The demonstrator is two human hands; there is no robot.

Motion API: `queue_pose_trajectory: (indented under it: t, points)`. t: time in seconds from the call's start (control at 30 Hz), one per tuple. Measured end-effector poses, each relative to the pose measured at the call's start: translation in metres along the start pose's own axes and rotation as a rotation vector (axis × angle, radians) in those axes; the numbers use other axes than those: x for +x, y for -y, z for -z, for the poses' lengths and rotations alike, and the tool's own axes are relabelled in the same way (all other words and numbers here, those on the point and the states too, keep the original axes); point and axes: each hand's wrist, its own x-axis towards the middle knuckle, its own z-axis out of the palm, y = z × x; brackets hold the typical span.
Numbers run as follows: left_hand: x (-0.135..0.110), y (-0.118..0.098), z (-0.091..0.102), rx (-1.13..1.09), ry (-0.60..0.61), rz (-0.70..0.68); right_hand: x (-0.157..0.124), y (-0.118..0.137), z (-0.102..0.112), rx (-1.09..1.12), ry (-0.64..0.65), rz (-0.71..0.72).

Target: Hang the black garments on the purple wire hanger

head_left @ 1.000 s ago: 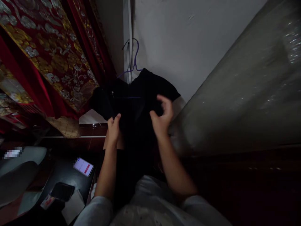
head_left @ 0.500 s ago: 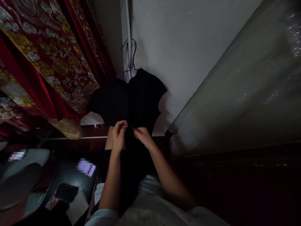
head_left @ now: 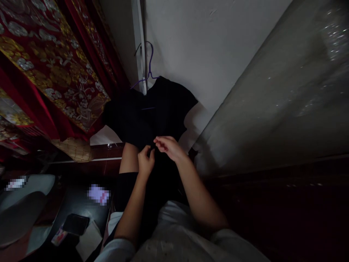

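Note:
A black short-sleeved garment (head_left: 169,105) hangs in front of me on a thin purple hanger (head_left: 150,62). Low on its front, near the middle, both my hands are close together. My left hand (head_left: 145,162) has its thumb and forefinger curled toward each other at the dark cloth, seemingly pinching it. Slightly higher and to the right, my right hand (head_left: 169,147) has its fingers bent and drawn together. Whatever lies between those fingertips is too small and dark to make out.
A white pole (head_left: 141,40) holds the hanger against a pale wall (head_left: 191,47). Red embroidered cloth (head_left: 60,72) hangs at left. Plastic-wrapped sheeting (head_left: 259,109) leans at right. Lower left, a dark surface (head_left: 72,198) bears a lit phone (head_left: 98,194), a black object (head_left: 75,223) and paper (head_left: 89,242).
My right hand has risen slightly and turned, and my left hand has shifted right and down. The garment's front has shifted, and a thin purple line now shows across its upper part.

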Motion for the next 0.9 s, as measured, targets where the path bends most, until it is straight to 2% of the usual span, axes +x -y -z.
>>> queue_pose_trajectory:
  t: [0.07, 0.17, 0.23, 0.3, 0.37, 0.43, 0.53, 0.57, 0.63, 0.73, 0.83, 0.9]
  points:
    - [0.002, 0.010, -0.004, 0.060, 0.027, 0.031, 0.018, 0.037, -0.002, 0.042, -0.049, 0.080]
    - [0.012, 0.022, -0.014, 0.097, 0.069, 0.062, 0.042, 0.098, -0.017, 0.023, -0.110, 0.267]
    - [0.023, 0.021, -0.020, 0.114, 0.107, 0.062, 0.046, 0.129, -0.031, -0.027, -0.124, 0.366]
    - [0.037, 0.009, -0.019, 0.124, 0.157, 0.043, 0.042, 0.144, -0.043, -0.077, -0.111, 0.436]
    - [0.052, -0.016, -0.012, 0.118, 0.204, -0.003, 0.031, 0.145, -0.047, -0.112, -0.099, 0.478]
    - [0.065, -0.051, 0.002, 0.067, 0.153, -0.110, 0.020, 0.138, -0.046, -0.132, -0.095, 0.499]
    - [0.087, -0.107, 0.026, -0.104, -0.197, -0.437, 0.011, 0.128, -0.042, -0.158, -0.087, 0.512]
    - [0.096, -0.124, 0.034, -0.106, -0.206, -0.532, 0.009, 0.127, -0.041, -0.163, -0.079, 0.525]
    - [0.114, -0.150, 0.047, -0.020, -0.086, -0.657, 0.008, 0.126, -0.041, -0.174, -0.062, 0.568]
    - [0.134, -0.167, 0.059, 0.151, 0.086, -0.706, 0.009, 0.125, -0.042, -0.215, -0.043, 0.643]
    - [0.139, -0.164, 0.062, 0.262, 0.114, -0.699, 0.014, 0.113, -0.041, -0.302, -0.077, 0.730]
    - [0.135, -0.160, 0.060, 0.287, 0.105, -0.714, 0.018, 0.100, -0.038, -0.377, -0.167, 0.807]
